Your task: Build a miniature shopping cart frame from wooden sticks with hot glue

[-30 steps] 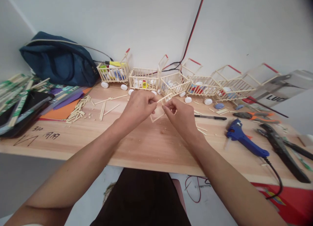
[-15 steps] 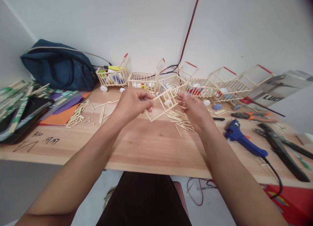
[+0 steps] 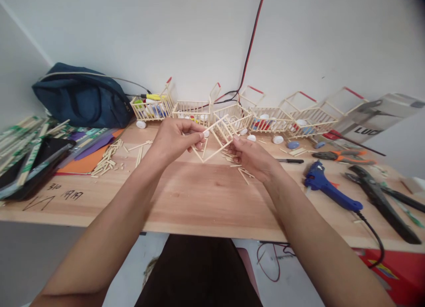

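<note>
Between my hands, above the table, hangs a small frame of thin wooden sticks [image 3: 217,151], tilted, with crossbars towards its right end. My left hand [image 3: 175,141] pinches its left side between thumb and fingers. The thumb and fingertips of my right hand [image 3: 252,155] close on its right corner. Behind it stands a row of miniature shopping carts made of the same sticks, such as the cart [image 3: 270,119] with bottle-cap-like wheels and a red handle. Loose short sticks [image 3: 244,173] lie partly hidden under my right hand.
A blue glue gun [image 3: 332,189], orange-handled pliers [image 3: 345,156] and a black cutting tool [image 3: 385,205] lie on the right. On the left are a blue bag [image 3: 83,96], a stick pile [image 3: 108,158], packaged sticks [image 3: 33,152] and orange sheets [image 3: 81,161]. A black pen [image 3: 292,161] lies right of centre.
The stick frame has turned slightly, its right corner now lower. My right hand has moved left and down against it. The whole view has shifted a little.
</note>
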{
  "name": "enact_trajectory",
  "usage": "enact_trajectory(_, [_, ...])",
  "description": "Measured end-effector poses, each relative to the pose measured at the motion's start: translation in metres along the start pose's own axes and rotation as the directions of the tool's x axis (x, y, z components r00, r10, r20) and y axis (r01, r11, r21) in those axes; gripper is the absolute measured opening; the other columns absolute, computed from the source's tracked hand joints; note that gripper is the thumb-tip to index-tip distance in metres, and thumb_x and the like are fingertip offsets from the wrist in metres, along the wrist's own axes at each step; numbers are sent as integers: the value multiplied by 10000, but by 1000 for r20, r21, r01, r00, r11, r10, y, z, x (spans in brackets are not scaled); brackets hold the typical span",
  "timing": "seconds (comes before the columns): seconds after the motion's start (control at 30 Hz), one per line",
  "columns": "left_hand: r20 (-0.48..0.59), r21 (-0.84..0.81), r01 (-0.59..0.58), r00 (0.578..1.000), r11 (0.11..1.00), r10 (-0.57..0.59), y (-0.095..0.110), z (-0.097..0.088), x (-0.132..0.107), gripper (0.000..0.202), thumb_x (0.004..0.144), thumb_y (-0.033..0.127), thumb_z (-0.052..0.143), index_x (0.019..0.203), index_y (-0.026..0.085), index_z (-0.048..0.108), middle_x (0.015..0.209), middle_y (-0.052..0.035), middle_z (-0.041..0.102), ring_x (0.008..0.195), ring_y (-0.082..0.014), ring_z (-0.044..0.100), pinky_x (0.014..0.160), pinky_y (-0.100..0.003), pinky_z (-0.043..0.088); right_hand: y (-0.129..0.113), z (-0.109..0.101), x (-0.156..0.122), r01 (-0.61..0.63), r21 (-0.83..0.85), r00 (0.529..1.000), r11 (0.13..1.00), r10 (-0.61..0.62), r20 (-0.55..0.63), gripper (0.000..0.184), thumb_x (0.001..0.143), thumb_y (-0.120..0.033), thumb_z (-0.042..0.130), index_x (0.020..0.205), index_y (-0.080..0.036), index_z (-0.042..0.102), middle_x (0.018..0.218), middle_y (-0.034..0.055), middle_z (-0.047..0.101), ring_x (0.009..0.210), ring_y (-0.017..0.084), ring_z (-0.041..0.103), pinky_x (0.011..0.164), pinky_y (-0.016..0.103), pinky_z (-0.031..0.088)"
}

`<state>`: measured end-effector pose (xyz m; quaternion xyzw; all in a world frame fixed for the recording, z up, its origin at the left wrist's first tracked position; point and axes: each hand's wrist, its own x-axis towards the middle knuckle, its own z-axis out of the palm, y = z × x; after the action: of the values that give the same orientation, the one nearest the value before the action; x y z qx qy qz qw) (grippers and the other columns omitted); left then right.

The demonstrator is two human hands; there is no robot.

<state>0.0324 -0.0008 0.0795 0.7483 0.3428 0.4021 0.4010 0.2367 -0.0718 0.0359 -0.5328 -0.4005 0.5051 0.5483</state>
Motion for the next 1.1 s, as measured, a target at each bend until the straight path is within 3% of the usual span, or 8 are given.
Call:
enact_trajectory(0.27, [37, 7, 3, 999, 1000, -3, -4, 8, -1, 165, 713, 209, 694, 827, 113, 764, 586, -26, 690, 532, -107, 618, 476, -186, 473, 5, 2, 2, -37, -37, 999, 999, 36, -18, 534, 541, -640, 834, 765, -194, 643, 722, -3, 583, 656, 117, 494, 545, 249, 316])
enact_trajectory(0.43, [2, -30, 39, 999, 999, -38, -2, 7, -1, 175, 704, 213, 702, 828, 108, 767, 597, -36, 700, 534, -113, 621, 481, -196, 474, 0, -7, 5, 17, 11, 992, 1000, -15, -121, 493, 631, -679, 756, 775, -231, 611, 868, 33, 673, 768, 167, 595, 538, 262, 362])
enact_trajectory(0.5, [-4, -49, 49, 999, 998, -49, -1, 6, -1, 182, 699, 217, 707, 831, 110, 770, 601, -35, 701, 535, -113, 621, 481, -196, 475, -1, -8, 4, 11, 8, 995, 1000, -10, -102, 506, 635, -701, 739, 776, -232, 612, 909, 48, 684, 784, 175, 607, 537, 264, 379])
enact_trajectory(0.63, [-4, -68, 55, 998, 996, -56, -2, 6, -1, 189, 689, 217, 716, 835, 111, 772, 599, -32, 699, 525, -107, 613, 478, -192, 474, 1, -2, 2, -40, -9, 999, 999, 40, -8, 524, 579, -675, 794, 758, -214, 621, 839, 46, 669, 710, 153, 573, 519, 252, 361])
enact_trajectory(0.73, [10, -73, 60, 998, 996, -60, -4, 7, 0, 194, 688, 209, 716, 837, 96, 766, 596, -35, 699, 519, -102, 605, 478, -190, 470, 4, 2, 2, -50, 26, 999, 998, 50, -7, 522, 531, -624, 845, 752, -192, 652, 767, 17, 636, 659, 116, 527, 520, 236, 331])
enact_trajectory(0.9, [49, -63, 65, 997, 996, -62, -4, 11, 0, 189, 691, 199, 711, 835, 87, 763, 578, -31, 690, 510, -94, 592, 472, -181, 460, 11, 1, 4, -21, 4, 1000, 1000, 21, -20, 500, 582, -607, 826, 798, -176, 692, 689, -16, 575, 607, 95, 460, 528, 243, 291])
enact_trajectory(1.1, [75, -61, 83, 994, 995, -78, -3, 13, -2, 183, 694, 192, 694, 835, 97, 765, 585, -31, 694, 517, -103, 608, 467, -180, 461, 13, 1, 4, -27, -41, 1000, 999, 28, 7, 503, 609, -631, 805, 692, -175, 609, 654, -26, 523, 583, 88, 396, 534, 252, 263])
